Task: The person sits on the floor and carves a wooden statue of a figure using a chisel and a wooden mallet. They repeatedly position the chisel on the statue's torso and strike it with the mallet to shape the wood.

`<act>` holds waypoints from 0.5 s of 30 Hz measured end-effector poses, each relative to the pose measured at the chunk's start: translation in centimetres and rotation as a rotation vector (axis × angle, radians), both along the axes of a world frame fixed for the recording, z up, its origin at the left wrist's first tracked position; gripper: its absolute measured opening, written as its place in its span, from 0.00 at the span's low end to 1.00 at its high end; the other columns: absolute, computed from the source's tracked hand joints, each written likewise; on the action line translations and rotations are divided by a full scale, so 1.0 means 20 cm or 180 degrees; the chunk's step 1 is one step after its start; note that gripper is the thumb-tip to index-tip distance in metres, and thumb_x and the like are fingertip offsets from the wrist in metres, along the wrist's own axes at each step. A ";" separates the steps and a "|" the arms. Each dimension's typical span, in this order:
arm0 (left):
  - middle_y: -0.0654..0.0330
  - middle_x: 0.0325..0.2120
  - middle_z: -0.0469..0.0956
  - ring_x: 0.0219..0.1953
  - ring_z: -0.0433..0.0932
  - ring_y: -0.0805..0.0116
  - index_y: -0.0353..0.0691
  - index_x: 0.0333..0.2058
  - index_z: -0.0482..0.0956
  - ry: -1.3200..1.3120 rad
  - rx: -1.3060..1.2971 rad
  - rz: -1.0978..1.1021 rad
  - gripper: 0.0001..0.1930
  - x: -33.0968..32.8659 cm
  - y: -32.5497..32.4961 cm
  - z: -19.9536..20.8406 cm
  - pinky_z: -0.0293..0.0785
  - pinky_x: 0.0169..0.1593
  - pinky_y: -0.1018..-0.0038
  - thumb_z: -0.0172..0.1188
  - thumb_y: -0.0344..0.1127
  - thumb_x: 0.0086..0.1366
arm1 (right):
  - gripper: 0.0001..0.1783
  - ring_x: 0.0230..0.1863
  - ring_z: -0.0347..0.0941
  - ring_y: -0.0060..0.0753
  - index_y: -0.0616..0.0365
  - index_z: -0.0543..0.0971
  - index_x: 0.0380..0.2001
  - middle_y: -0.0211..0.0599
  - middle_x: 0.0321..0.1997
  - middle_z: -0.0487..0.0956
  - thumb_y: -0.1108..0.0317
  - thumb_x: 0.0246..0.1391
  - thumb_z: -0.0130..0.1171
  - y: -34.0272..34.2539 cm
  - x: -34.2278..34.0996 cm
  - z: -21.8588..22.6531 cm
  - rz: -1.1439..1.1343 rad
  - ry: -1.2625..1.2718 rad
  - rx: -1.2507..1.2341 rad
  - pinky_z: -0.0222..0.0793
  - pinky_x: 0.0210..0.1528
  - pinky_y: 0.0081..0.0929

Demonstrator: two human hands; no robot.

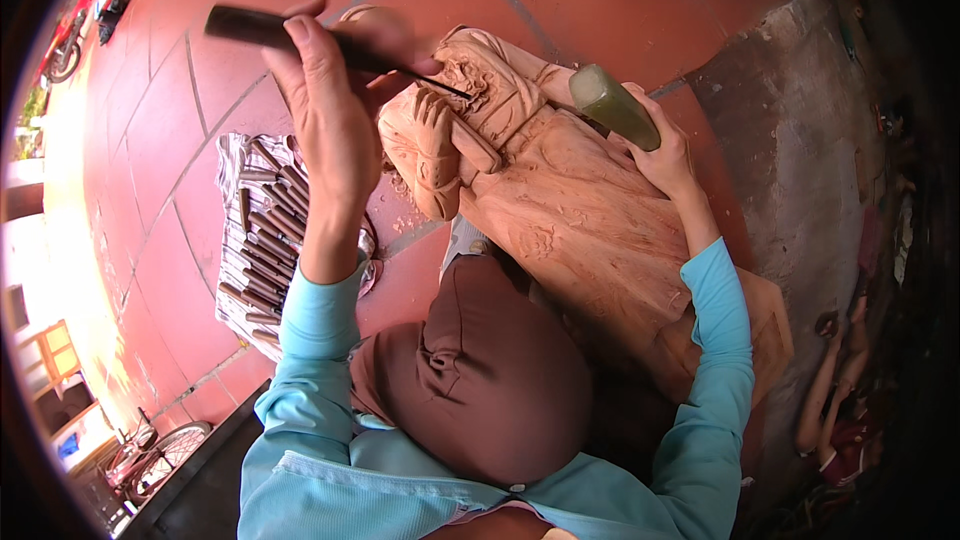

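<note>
My left hand is closed around the dark handle of a carving chisel, partly blurred. The chisel's thin blade slants down to the right, its tip at the curly carved part of a wooden statue. This reddish-brown statue lies before me, with a carved hand, a sleeve and long robe folds. On the right, my right hand grips a thick greenish mallet above the statue. The mallet's blunt end points up and left; the fingers hide part of its lower end.
Several dark-handled chisels lie on a striped cloth to the left. Wood shavings are scattered by the statue on the red tiled floor. Another person's arms show at the far right. Bicycles stand at the left.
</note>
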State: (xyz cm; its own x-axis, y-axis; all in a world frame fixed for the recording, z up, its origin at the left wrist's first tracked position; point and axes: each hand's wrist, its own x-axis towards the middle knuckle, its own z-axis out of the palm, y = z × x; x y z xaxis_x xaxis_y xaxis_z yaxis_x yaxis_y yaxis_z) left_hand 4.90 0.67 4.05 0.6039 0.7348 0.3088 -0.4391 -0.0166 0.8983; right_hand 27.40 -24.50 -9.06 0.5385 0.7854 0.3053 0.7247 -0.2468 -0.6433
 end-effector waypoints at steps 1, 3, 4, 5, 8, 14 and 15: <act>0.54 0.31 0.77 0.28 0.81 0.66 0.35 0.51 0.61 0.0069 0.0065 -0.0016 0.20 0.11 -0.05 0.01 0.80 0.35 0.74 0.37 0.49 0.77 | 0.36 0.50 0.79 0.47 0.46 0.71 0.58 0.41 0.50 0.80 0.78 0.44 0.68 0.00 0.00 0.00 -0.0051 -0.0051 0.0064 0.77 0.46 0.36; 0.58 0.30 0.77 0.28 0.77 0.73 0.34 0.46 0.72 -0.0096 0.0629 -0.0072 0.12 0.35 -0.20 -0.02 0.76 0.35 0.74 0.51 0.38 0.73 | 0.36 0.51 0.79 0.46 0.49 0.71 0.58 0.42 0.51 0.80 0.79 0.44 0.68 0.00 0.00 0.01 -0.0151 -0.0209 0.0198 0.77 0.46 0.35; 0.56 0.30 0.76 0.30 0.78 0.70 0.34 0.50 0.72 0.0172 0.1029 0.0017 0.15 0.44 -0.26 -0.06 0.73 0.34 0.74 0.60 0.32 0.67 | 0.32 0.52 0.78 0.45 0.53 0.71 0.58 0.43 0.52 0.79 0.77 0.48 0.67 -0.01 0.01 -0.01 -0.0370 -0.0116 0.0116 0.76 0.48 0.34; 0.53 0.30 0.75 0.31 0.78 0.64 0.36 0.51 0.73 -0.0178 0.1974 0.0455 0.20 0.56 -0.28 -0.13 0.73 0.32 0.72 0.64 0.33 0.62 | 0.31 0.52 0.78 0.44 0.54 0.71 0.57 0.44 0.52 0.79 0.77 0.49 0.66 0.01 0.02 -0.03 -0.0440 -0.0186 0.0248 0.75 0.48 0.34; 0.58 0.28 0.78 0.26 0.78 0.58 0.45 0.52 0.75 0.0545 0.2649 0.0291 0.20 0.73 -0.38 -0.24 0.74 0.28 0.70 0.62 0.43 0.64 | 0.26 0.53 0.78 0.39 0.57 0.70 0.57 0.45 0.51 0.79 0.71 0.56 0.64 -0.06 0.06 -0.01 -0.0965 0.0003 0.0262 0.73 0.50 0.32; 0.59 0.25 0.80 0.26 0.81 0.56 0.44 0.36 0.78 0.1484 0.2504 0.0377 0.13 0.83 -0.42 -0.34 0.74 0.26 0.66 0.60 0.47 0.64 | 0.26 0.48 0.77 0.34 0.60 0.70 0.57 0.43 0.48 0.80 0.63 0.59 0.63 -0.12 0.24 0.12 -0.1640 -0.0029 -0.0153 0.72 0.49 0.30; 0.58 0.25 0.80 0.26 0.81 0.56 0.43 0.34 0.78 0.1552 0.2452 0.0408 0.13 0.84 -0.43 -0.34 0.75 0.26 0.65 0.60 0.47 0.64 | 0.26 0.47 0.77 0.33 0.60 0.70 0.57 0.43 0.47 0.80 0.62 0.59 0.63 -0.12 0.26 0.20 -0.1632 0.0024 -0.0323 0.72 0.48 0.30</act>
